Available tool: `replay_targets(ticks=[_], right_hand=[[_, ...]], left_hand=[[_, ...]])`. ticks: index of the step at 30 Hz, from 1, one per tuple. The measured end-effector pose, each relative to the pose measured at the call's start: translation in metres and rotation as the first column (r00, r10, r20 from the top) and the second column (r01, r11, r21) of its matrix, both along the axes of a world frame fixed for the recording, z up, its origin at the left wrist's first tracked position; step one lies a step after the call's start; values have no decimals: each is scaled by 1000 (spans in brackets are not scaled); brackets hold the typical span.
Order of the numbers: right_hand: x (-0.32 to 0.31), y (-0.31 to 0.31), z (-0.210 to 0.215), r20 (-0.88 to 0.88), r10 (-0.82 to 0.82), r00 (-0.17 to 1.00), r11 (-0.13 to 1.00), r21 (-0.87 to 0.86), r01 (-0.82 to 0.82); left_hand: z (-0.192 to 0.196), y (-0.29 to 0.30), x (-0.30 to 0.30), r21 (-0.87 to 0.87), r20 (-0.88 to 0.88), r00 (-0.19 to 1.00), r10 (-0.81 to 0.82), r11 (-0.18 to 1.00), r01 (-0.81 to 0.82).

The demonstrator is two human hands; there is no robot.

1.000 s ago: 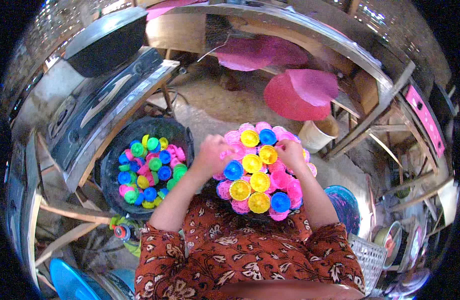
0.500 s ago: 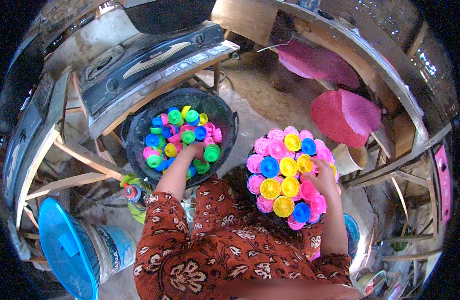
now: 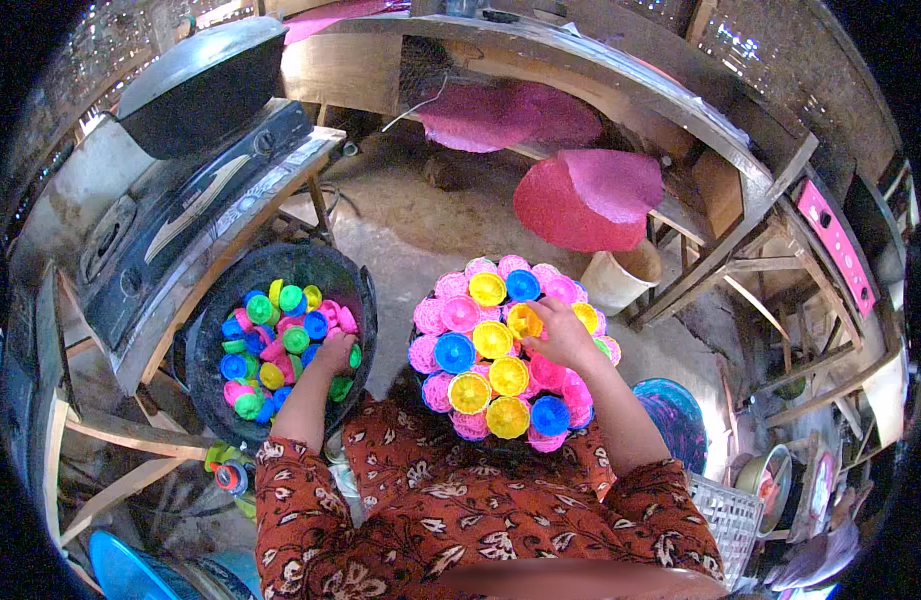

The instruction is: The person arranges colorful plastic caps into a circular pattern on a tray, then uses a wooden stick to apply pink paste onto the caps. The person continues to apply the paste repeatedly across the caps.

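Cups (image 3: 492,372) pink, yellow, blue (some green); bucket (image 3: 202,352) black.

We had the bucket (image 3: 205,340) of small cups (image 3: 280,345) at our left and the round tray (image 3: 425,395) of cups (image 3: 490,340) at our right, a stove table (image 3: 190,220) behind the bucket, two flat discs (image 3: 580,195) beyond the tray.

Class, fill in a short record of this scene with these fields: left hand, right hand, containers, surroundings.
left hand: left hand reaches into the black tub among loose coloured fluted moulds
right hand: right hand rests on the round tray of moulds, fingers at a yellow mould
containers: tub on the left, tray on the right, both in front of the person
surroundings: dark stove to the left; pink round mats beyond
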State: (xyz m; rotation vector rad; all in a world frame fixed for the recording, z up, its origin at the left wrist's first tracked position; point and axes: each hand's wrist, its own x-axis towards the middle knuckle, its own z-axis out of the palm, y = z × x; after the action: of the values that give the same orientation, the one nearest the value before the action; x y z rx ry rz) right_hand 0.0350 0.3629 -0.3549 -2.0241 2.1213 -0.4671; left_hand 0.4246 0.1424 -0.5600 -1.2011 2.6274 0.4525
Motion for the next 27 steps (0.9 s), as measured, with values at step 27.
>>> replay_targets(ticks=[27], right_hand=[[11, -27, 75, 714, 217, 665, 976, -150, -157]], left_hand=[[278, 97, -174, 118, -796, 605, 20, 985, 123]])
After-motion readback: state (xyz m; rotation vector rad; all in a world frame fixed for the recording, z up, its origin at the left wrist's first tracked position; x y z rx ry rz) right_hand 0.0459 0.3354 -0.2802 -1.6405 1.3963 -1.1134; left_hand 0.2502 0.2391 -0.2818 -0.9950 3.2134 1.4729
